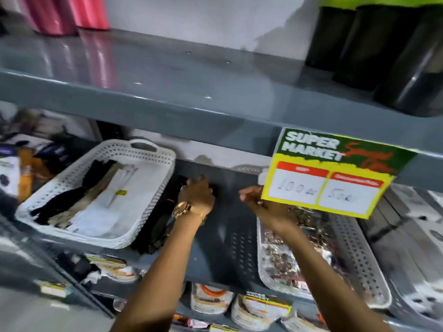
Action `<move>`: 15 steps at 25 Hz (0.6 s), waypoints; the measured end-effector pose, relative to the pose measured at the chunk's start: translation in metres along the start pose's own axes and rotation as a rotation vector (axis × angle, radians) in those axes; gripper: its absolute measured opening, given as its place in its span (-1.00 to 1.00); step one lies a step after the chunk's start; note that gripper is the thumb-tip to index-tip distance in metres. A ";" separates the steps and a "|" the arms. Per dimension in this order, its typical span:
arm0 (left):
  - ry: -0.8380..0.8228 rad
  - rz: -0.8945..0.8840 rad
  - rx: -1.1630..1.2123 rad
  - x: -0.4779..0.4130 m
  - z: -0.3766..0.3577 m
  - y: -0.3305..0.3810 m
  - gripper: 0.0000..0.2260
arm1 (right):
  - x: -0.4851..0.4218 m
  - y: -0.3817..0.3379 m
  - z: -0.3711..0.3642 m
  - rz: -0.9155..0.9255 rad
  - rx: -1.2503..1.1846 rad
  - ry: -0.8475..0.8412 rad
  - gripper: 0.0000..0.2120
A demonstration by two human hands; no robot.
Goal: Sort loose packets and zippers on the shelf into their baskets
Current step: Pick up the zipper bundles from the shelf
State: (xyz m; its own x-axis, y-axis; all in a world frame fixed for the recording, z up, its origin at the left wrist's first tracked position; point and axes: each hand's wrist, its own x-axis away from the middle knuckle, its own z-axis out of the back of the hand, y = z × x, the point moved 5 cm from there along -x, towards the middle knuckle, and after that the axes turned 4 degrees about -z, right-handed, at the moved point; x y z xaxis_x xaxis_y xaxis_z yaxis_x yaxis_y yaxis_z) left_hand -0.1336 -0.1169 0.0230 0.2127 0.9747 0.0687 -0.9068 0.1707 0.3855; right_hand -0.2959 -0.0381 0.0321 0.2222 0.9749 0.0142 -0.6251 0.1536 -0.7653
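A white perforated basket [153, 161] stands on the left of the middle shelf and holds black, beige and white zippers [96, 200]. A bundle of loose black zippers [158, 226] lies on the shelf just right of it. My left hand [197, 196], with a gold watch on the wrist, reaches palm down over the far end of that bundle; blur hides whether the fingers grip it. My right hand [257, 201] hovers with curled fingers at the far end of a grey basket [364, 267] that holds shiny packets [282, 259].
A yellow and green price sign [335, 173] hangs from the upper shelf edge, partly covering my right hand. Dark cylinders [374, 49] and pink rolls [72, 13] stand on the top shelf. Packets [211, 298] fill the lower shelf, and more goods sit at far left and far right.
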 end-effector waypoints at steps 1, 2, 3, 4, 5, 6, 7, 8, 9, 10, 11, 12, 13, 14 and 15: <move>0.020 0.052 -0.021 0.000 -0.004 -0.017 -0.58 | -0.006 -0.004 -0.017 0.049 -0.001 -0.029 -0.77; 0.025 0.103 -0.049 0.001 -0.013 -0.039 -0.55 | -0.008 -0.010 -0.042 0.083 0.036 -0.079 -0.83; -0.028 0.158 -0.096 0.007 -0.017 -0.056 -0.55 | -0.006 -0.025 -0.061 0.084 0.037 -0.108 -0.84; -0.028 0.171 -0.111 0.015 -0.018 -0.064 -0.58 | -0.008 -0.032 -0.076 0.046 0.031 -0.111 -0.79; -0.039 0.174 -0.151 0.020 -0.020 -0.069 -0.63 | -0.013 -0.037 -0.088 0.009 0.073 -0.087 -0.71; -0.008 0.144 -0.183 0.024 -0.022 -0.070 -0.66 | -0.016 -0.038 -0.095 -0.062 0.196 -0.073 -0.62; 0.034 0.132 -0.198 0.027 -0.024 -0.071 -0.67 | -0.020 -0.035 -0.101 -0.130 0.323 -0.062 -0.55; 0.015 0.091 -0.197 0.024 -0.030 -0.072 -0.65 | -0.022 -0.035 -0.104 -0.195 0.417 -0.074 -0.49; -0.030 0.093 -0.214 0.020 -0.036 -0.076 -0.64 | -0.023 -0.030 -0.112 -0.246 0.492 -0.106 -0.46; -0.069 0.103 -0.202 0.016 -0.045 -0.082 -0.65 | -0.023 -0.028 -0.119 -0.272 0.542 -0.129 -0.45; -0.058 0.070 -0.191 0.011 -0.051 -0.084 -0.67 | -0.020 -0.029 -0.124 -0.295 0.563 -0.148 -0.45; -0.034 -0.001 -0.209 0.007 -0.054 -0.083 -0.69 | -0.018 -0.029 -0.129 -0.309 0.579 -0.152 -0.44; -0.007 -0.041 -0.210 0.004 -0.049 -0.080 -0.71 | -0.018 -0.028 -0.133 -0.335 0.580 -0.139 -0.43; 0.011 -0.080 -0.229 0.005 -0.040 -0.077 -0.76 | -0.019 -0.029 -0.136 -0.351 0.578 -0.117 -0.43; 0.029 -0.098 -0.228 0.001 -0.038 -0.078 -0.85 | -0.021 -0.032 -0.137 -0.379 0.575 -0.093 -0.44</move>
State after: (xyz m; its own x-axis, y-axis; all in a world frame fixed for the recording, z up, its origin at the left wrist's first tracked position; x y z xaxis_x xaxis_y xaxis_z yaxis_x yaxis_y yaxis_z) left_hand -0.0766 -0.1233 -0.0418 0.2964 0.9550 0.0132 -0.9416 0.2899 0.1711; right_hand -0.1773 -0.0856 -0.0318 0.4544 0.8431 0.2877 -0.8202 0.5220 -0.2342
